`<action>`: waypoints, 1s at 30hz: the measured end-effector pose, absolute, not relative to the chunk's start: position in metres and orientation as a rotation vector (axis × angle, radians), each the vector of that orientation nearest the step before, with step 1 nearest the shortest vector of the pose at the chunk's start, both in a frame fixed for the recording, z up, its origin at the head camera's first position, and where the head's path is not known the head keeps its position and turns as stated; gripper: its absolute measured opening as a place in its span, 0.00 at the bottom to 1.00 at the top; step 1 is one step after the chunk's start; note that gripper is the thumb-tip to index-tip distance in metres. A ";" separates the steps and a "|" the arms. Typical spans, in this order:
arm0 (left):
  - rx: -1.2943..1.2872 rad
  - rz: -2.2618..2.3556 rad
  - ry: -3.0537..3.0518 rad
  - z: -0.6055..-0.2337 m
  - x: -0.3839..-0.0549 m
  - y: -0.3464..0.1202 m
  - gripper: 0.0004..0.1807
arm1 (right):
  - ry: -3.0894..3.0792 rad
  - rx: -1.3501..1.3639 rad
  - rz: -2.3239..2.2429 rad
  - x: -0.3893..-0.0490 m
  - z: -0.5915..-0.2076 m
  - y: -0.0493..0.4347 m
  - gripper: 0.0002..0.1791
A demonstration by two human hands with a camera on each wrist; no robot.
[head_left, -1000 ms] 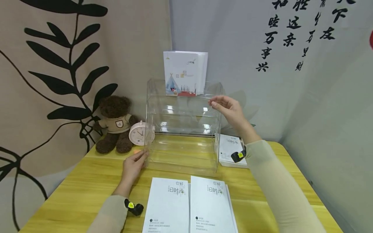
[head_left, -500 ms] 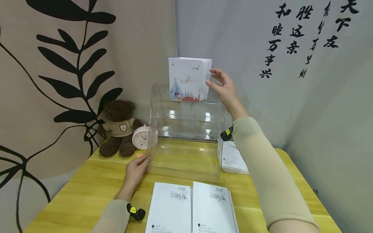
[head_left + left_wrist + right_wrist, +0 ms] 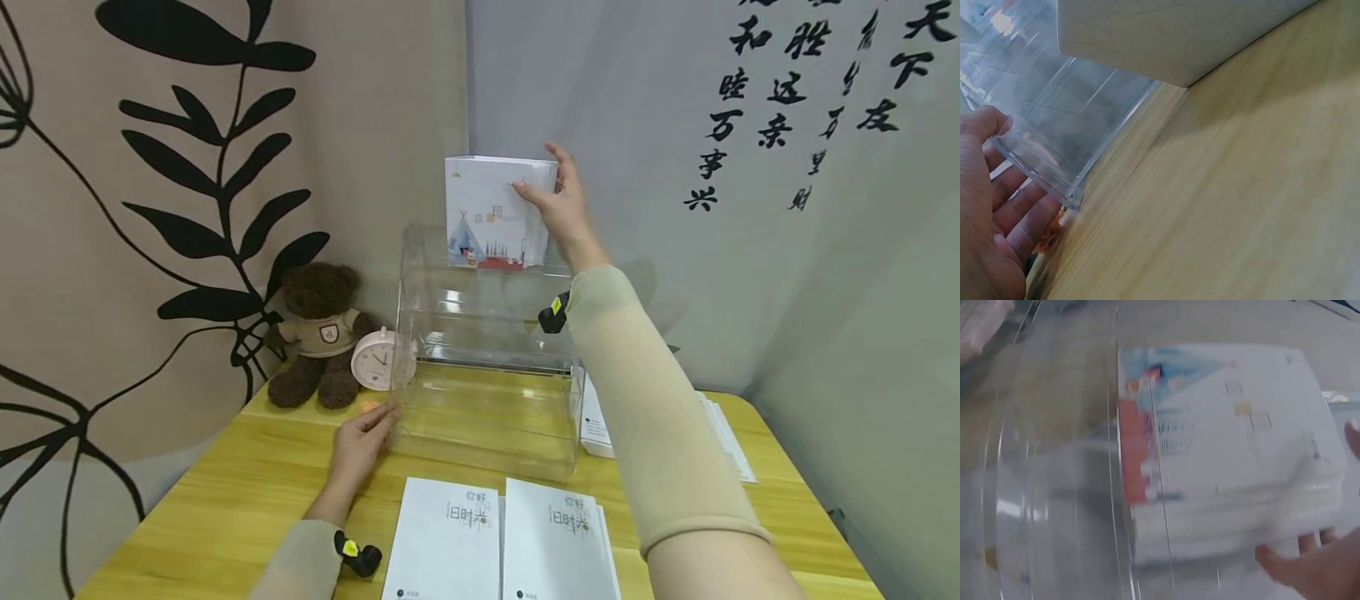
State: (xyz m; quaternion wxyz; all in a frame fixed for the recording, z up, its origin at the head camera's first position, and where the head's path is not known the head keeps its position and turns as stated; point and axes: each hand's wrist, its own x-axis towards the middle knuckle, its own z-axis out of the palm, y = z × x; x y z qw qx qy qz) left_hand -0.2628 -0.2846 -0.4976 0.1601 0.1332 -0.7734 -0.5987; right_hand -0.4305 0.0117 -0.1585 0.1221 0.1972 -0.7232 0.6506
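Observation:
A clear plastic tiered rack [image 3: 480, 454] stands on the wooden table. On its top tier a bundle of white booklets [image 3: 472, 196] stands upright, the front cover printed with a tent and a red rug. My right hand [image 3: 564, 208] is at their right side, thumb across the front cover in the head view and index finger raised above the top corner. In the right wrist view its spread fingers [image 3: 1272, 562] lie close by the bundle's edge. My left hand [image 3: 358, 448] pinches the rack's lower left side edge, thumb on one face and fingers on the other [image 3: 1025, 215].
Two side-by-side piles of white booklets [image 3: 450, 542] lie in front of the rack. More white booklets [image 3: 596, 421] lie at its right, partly behind my right arm. A pink alarm clock [image 3: 372, 360] and a brown teddy bear [image 3: 322, 333] are at its left. Walls rise behind.
My right hand has risen from beside the rack's upper right to the booklets on top, its thumb now over the front cover. My left hand keeps its hold on the rack. The view has shifted slightly.

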 end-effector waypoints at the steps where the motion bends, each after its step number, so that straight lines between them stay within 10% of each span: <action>1: 0.382 -1.718 -2.212 -0.498 -0.263 -0.284 0.27 | -2.102 0.558 1.894 -0.430 -0.160 0.008 0.39; 18: 0.375 -1.737 -2.215 -0.494 -0.258 -0.285 0.30 | -1.784 0.762 1.855 -0.410 -0.211 0.012 0.14; 30: 0.348 -1.686 -2.243 -0.493 -0.256 -0.280 0.28 | -1.570 0.851 1.932 -0.411 -0.224 0.019 0.20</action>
